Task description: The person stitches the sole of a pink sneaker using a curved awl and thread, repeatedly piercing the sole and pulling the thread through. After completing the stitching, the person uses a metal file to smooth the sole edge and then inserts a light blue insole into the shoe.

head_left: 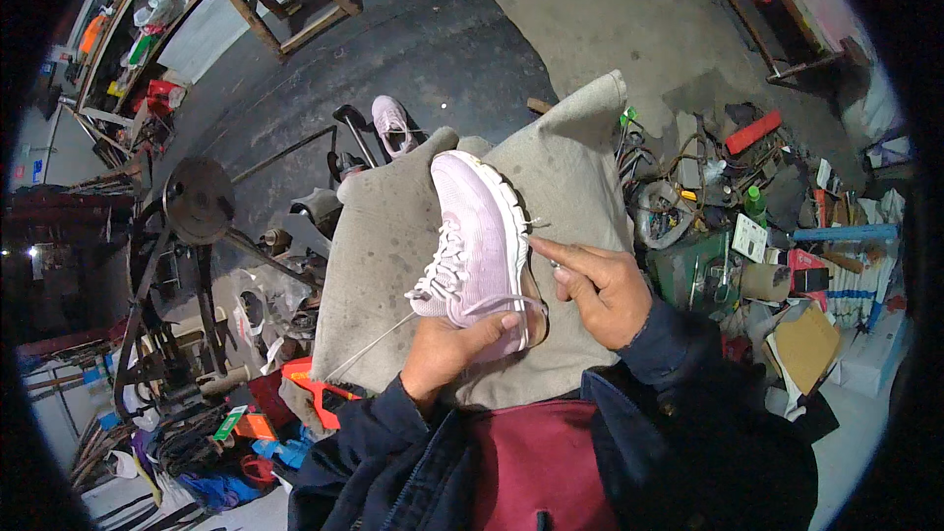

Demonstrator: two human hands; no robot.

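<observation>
A pale pink sneaker with white laces and a white sole lies on the grey cloth over my lap, toe pointing away. Its heel is gripped by my left hand, the thumb laid across the back. Close to the sole's right edge is my right hand, index finger reaching to the sole and the other fingers curled. Something small shows between thumb and fingers, too little to name. A short thread end sticks out of the sole near that fingertip. White thread runs from the shoe down to the left.
A second pink sneaker stands beyond the cloth. At left is a metal machine with a round wheel. Tools, a green bottle and a red box clutter the right side. A wooden stool stands at the far left.
</observation>
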